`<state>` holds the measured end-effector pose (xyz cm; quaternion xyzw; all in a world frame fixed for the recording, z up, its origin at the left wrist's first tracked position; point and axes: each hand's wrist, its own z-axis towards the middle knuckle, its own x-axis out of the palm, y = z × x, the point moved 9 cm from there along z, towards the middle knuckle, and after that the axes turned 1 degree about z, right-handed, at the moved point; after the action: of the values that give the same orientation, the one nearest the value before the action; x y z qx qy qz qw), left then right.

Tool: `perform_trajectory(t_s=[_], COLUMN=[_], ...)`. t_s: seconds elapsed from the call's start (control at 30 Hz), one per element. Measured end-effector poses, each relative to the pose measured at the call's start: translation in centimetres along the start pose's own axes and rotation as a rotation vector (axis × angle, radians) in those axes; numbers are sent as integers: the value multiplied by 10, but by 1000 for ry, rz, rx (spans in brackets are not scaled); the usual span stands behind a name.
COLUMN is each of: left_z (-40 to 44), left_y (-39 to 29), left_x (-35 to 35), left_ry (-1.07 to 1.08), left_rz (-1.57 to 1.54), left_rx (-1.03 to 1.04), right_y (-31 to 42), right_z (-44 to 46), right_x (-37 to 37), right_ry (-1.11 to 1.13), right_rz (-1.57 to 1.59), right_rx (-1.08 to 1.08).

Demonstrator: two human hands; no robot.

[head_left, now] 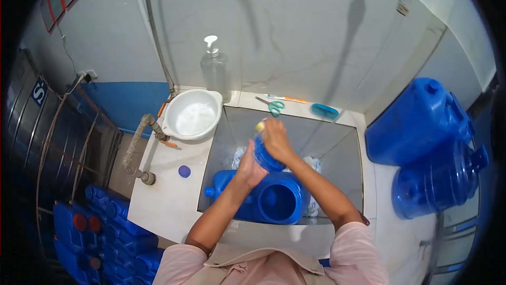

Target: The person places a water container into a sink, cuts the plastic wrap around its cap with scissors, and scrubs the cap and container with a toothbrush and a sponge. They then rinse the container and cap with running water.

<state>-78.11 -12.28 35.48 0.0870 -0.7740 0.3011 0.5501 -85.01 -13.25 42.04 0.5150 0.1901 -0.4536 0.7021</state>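
On the left of the bench (174, 185) stand a white basin (216, 99) of suds and, nearer the body, a small blue cap (184, 172). In the sink (342, 179), a blue container (245, 208) lies with its long axis left to right, narrow neck leftward, round opening facing up. It sits bodyward of both grips; the left hand (253, 169) is nearer, its palm and fingers holding a tilted blue piece (268, 158). The right hand (276, 140) curls closed over that piece's far end, beside a yellow-tipped item (260, 126); exactly what it clasps I cannot tell.
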Motion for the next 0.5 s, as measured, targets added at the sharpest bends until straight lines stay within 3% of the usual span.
perform_trajectory(t_s=[0.1,0.23,0.4,0.43,0.47,0.5], left_z=[1,14,-13,-25,-35,-48], left_y=[-25,-22,-9,-11,-29,-51], left_x=[11,9,13,8,-2,-21], left_ry=[-7,-2,-37,-31,3,-80], left_rz=[54,179,274,279,287,293], left_rx=[28,90,49,-12,53,97], right_y=[-42,31,36,20,5,-10], right_z=[-41,-45,-5,-6,-9,-16], right_x=[7,-25,-37,-33,-30,-15], right_ry=[-179,-343,-335,-316,-299,-75], right_rz=[-22,15,-43,40,124,132], right_rx=[56,-58,-86,-57,-34,35])
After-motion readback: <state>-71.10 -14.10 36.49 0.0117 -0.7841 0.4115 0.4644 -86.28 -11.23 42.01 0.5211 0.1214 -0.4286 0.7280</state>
